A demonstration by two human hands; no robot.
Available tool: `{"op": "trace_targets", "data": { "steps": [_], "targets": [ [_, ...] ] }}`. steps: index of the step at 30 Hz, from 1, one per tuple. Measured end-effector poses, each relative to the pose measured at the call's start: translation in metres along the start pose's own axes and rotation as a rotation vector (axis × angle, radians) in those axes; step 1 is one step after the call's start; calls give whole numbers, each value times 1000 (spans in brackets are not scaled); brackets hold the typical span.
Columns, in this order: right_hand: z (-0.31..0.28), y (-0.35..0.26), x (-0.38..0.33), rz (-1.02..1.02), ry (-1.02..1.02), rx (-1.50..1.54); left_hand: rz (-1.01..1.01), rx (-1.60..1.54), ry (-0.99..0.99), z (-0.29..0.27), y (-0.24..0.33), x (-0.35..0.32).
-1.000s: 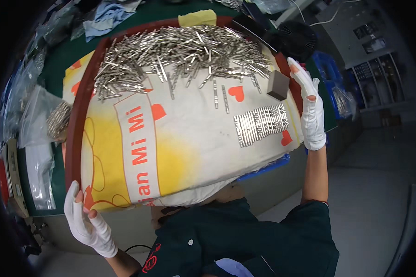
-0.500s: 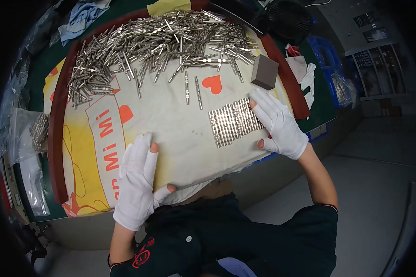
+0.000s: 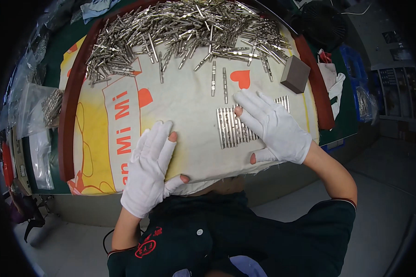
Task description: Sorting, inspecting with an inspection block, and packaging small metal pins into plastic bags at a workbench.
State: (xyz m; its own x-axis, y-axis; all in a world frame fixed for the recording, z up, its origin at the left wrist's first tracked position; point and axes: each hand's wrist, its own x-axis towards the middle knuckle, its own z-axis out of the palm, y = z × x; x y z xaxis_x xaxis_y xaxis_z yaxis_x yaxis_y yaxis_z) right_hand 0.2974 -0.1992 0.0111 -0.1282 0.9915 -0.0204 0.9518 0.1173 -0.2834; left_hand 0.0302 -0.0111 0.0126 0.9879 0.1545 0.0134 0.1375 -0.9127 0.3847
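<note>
Workbench cloth (image 3: pixel 189 120): your right hand (image 3: pixel 270 127), fingers spread flat, rests on the small aligned row of metal pins (image 3: pixel 233 127); left hand (image 3: pixel 150 171) lies flat, fingers together, nearby; large loose pin heap (image 3: pixel 185 32) apparently unsorted beyond.

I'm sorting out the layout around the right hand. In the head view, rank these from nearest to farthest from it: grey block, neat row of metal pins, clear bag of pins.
1. neat row of metal pins, under the right hand.
2. grey block, beyond it, right.
3. clear bag of pins, far left.
</note>
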Motion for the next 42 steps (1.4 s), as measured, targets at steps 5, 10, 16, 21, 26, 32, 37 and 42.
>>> {"op": "trace_targets", "data": {
  "steps": [5,10,16,21,26,32,37,42],
  "targets": [
    [12,-40,55,-107,62,134,-36,-149,168,3,-1,-3],
    [-7,-64,65,-165,290,189,-228,-249,367,6,-10,-11],
    [-8,-1,13,222,579,-103,-235,-152,369,7,-11,-7],
    [-5,6,6,227,502,-155,-239,-132,394,7,-9,-6],
    [-1,6,17,165,457,-271,-242,-135,412,13,-11,-7],
    [-8,2,29,144,339,-335,-244,-123,420,14,-11,-8],
    [-12,1,36,92,337,-376,-237,-120,443,15,-12,-8],
    [-12,1,38,72,314,-382,-240,-145,441,16,-13,-8]
  ]
}}
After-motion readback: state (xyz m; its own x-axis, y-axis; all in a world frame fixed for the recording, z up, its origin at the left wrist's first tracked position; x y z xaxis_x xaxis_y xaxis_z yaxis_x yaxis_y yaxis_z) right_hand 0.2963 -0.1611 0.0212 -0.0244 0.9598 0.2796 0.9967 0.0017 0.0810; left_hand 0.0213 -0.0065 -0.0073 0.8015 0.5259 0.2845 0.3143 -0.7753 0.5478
